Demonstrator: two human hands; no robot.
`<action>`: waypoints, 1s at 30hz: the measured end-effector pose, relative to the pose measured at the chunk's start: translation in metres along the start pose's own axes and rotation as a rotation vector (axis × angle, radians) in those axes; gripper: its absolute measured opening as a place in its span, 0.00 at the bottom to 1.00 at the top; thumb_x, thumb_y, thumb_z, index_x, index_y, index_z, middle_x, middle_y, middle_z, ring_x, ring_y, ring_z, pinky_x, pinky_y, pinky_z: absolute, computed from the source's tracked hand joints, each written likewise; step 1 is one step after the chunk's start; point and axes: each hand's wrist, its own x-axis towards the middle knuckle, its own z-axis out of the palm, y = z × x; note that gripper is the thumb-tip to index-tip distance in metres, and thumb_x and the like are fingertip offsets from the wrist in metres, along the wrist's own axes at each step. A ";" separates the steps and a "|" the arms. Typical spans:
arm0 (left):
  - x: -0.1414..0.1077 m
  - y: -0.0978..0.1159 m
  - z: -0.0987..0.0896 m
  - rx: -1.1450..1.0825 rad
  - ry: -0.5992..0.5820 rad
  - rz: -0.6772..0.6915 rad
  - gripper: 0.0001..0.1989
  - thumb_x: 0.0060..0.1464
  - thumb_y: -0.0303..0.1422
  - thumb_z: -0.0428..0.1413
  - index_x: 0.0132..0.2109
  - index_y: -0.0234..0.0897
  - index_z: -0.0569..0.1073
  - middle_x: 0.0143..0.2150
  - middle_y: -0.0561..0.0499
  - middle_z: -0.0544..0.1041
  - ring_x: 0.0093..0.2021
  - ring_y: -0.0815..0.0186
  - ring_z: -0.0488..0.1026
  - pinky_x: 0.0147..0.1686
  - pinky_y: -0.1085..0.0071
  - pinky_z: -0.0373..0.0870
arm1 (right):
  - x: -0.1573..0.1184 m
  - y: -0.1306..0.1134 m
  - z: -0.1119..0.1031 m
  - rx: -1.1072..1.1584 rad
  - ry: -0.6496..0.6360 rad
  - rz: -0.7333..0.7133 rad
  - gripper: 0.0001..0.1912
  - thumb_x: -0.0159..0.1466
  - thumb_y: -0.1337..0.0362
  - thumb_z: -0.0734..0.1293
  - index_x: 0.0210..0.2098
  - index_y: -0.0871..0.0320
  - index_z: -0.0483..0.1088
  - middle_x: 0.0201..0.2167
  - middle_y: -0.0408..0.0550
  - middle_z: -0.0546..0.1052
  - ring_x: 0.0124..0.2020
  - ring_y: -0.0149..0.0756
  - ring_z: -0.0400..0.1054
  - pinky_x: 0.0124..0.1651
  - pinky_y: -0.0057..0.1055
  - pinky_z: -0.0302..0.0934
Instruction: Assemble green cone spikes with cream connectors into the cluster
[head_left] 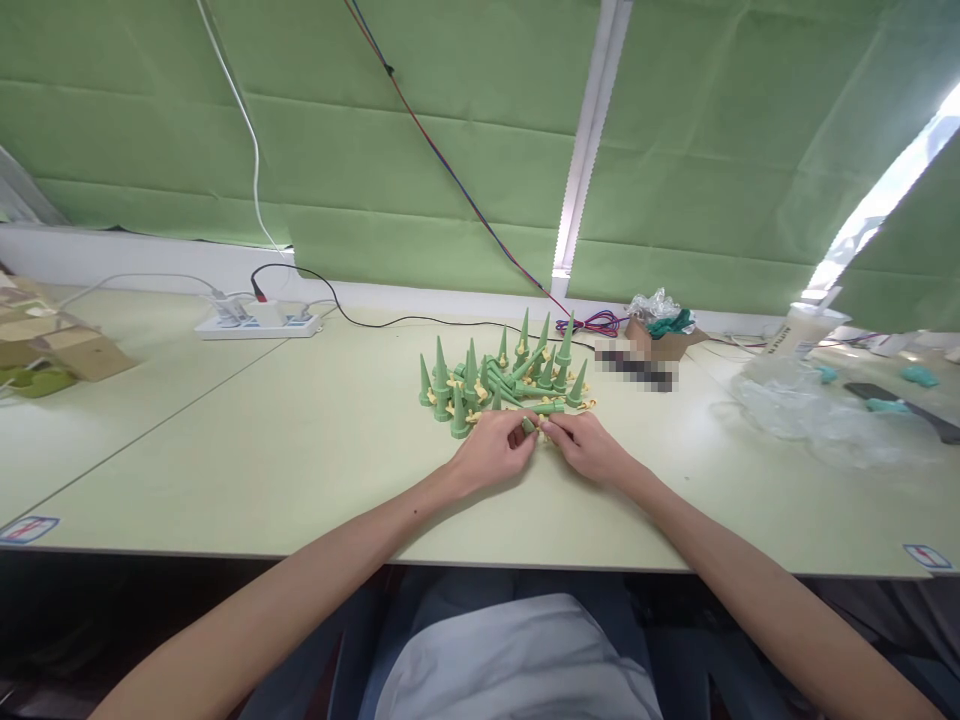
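On my far-off screen, I see the left hand (493, 450) pinching a green piece (529, 426) over the table (637, 525), just in front of the pointy green cones (471, 378). The right hand (589, 447) has finger and thumb close together by a tiny yellow bit (541, 423); I can't tell if they grip it.

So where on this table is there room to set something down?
Widest: the bare tabletop between the power strip and left hand. A smaller patch lies between the right hand and plastic bag. It's crowded just beyond the hands, where green cones bunch up.
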 end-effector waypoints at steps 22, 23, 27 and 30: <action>0.000 -0.001 -0.001 -0.028 0.007 0.075 0.23 0.59 0.24 0.48 0.60 0.40 0.70 0.51 0.47 0.78 0.37 0.65 0.74 0.39 0.69 0.70 | 0.003 -0.002 -0.001 0.055 0.179 0.075 0.28 0.74 0.50 0.50 0.21 0.56 0.58 0.17 0.42 0.65 0.21 0.32 0.58 0.30 0.31 0.52; 0.000 0.000 -0.001 -0.030 0.014 0.058 0.22 0.60 0.25 0.47 0.60 0.39 0.69 0.50 0.46 0.78 0.37 0.65 0.74 0.38 0.69 0.70 | 0.003 -0.004 -0.002 0.065 0.192 0.081 0.27 0.74 0.50 0.50 0.22 0.56 0.59 0.18 0.42 0.66 0.21 0.32 0.60 0.31 0.31 0.53; 0.001 0.004 -0.003 -0.071 0.023 -0.050 0.18 0.66 0.33 0.44 0.60 0.40 0.65 0.39 0.50 0.78 0.25 0.68 0.70 0.32 0.70 0.67 | 0.004 -0.008 -0.004 0.084 0.240 0.099 0.25 0.73 0.50 0.51 0.23 0.55 0.58 0.19 0.42 0.67 0.21 0.32 0.59 0.30 0.30 0.54; 0.001 0.007 -0.003 -0.132 0.013 -0.085 0.19 0.66 0.37 0.45 0.61 0.41 0.61 0.42 0.50 0.77 0.23 0.71 0.67 0.29 0.71 0.64 | 0.003 -0.009 -0.006 0.089 0.275 0.096 0.24 0.73 0.50 0.52 0.23 0.55 0.57 0.18 0.42 0.66 0.20 0.31 0.58 0.29 0.30 0.53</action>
